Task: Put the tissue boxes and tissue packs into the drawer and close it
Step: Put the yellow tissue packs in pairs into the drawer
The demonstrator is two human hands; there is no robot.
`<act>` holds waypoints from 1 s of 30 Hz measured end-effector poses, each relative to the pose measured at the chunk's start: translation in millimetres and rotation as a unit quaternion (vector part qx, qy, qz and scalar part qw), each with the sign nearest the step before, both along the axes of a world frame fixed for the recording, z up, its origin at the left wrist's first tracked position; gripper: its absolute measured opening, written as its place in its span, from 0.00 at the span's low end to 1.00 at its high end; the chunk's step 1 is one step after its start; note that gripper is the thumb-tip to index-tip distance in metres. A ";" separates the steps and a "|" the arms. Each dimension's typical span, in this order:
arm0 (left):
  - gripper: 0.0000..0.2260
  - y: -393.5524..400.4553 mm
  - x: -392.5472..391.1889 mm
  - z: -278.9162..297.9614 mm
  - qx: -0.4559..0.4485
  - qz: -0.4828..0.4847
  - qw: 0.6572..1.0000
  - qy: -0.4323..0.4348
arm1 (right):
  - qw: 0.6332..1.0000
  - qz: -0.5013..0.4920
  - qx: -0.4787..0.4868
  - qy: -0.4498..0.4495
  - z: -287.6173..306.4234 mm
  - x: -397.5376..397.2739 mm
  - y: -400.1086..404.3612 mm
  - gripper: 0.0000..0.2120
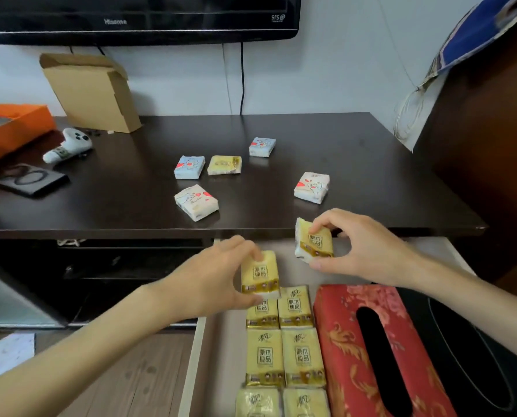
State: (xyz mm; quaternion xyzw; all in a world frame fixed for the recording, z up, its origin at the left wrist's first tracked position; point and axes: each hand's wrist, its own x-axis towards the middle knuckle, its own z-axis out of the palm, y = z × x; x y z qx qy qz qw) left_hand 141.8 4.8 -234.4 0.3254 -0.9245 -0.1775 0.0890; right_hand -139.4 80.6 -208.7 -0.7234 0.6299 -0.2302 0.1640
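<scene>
The drawer [197,350] stands pulled out below the dark tabletop [356,164]. Inside it lie several yellow tissue packs [284,353] in two rows, a red patterned tissue box [341,341] and a black tissue box [474,350] at the right. My left hand [212,281] holds a yellow tissue pack [260,275] over the back of the drawer. My right hand [362,245] grips another yellow pack [314,245] just above the drawer's far end. On the tabletop rest several packs: a yellow one [224,164], blue ones [189,167] [262,146] and white ones [196,201] [312,187].
At the back left stand a cardboard box [91,91], an orange box [13,127], a white game controller [69,145] and a black case [28,179]. A television [137,16] hangs above, with a cable [242,79] down the wall. A wooden cabinet [486,164] stands at the right.
</scene>
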 end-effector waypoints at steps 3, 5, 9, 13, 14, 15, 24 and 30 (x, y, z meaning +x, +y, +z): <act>0.26 10.5 -3.2 -27.7 -0.002 -0.021 0.999 -0.039 | 1.000 0.004 0.021 0.019 -12.2 5.8 9.1 0.23; 0.27 12.4 -4.2 -40.1 -0.017 -0.032 0.998 -0.053 | 0.999 0.011 0.031 0.029 -18.5 10.5 12.5 0.23; 0.27 10.6 -4.5 -50.0 -0.029 -0.045 0.996 -0.064 | 0.997 0.020 0.055 0.046 -27.3 20.3 13.7 0.23; 0.29 10.6 -4.6 -54.5 -0.041 -0.046 0.996 -0.068 | 0.991 0.045 0.097 0.082 -34.3 26.1 11.6 0.24; 0.30 10.5 -4.4 -55.8 -0.044 -0.045 0.996 -0.070 | 0.988 0.051 0.108 0.094 -36.5 27.6 10.8 0.24; 0.31 10.2 -4.2 -56.8 -0.046 -0.044 0.995 -0.071 | 0.986 0.054 0.119 0.102 -38.5 29.1 9.7 0.24; 0.33 11.5 -4.1 -58.8 -0.052 -0.040 0.995 -0.069 | 0.964 0.066 0.222 0.129 -44.2 44.4 -1.6 0.24; 0.34 13.1 -3.0 -38.9 -0.035 -0.028 0.998 -0.034 | 0.988 0.047 0.130 0.063 -32.2 39.7 -3.5 0.14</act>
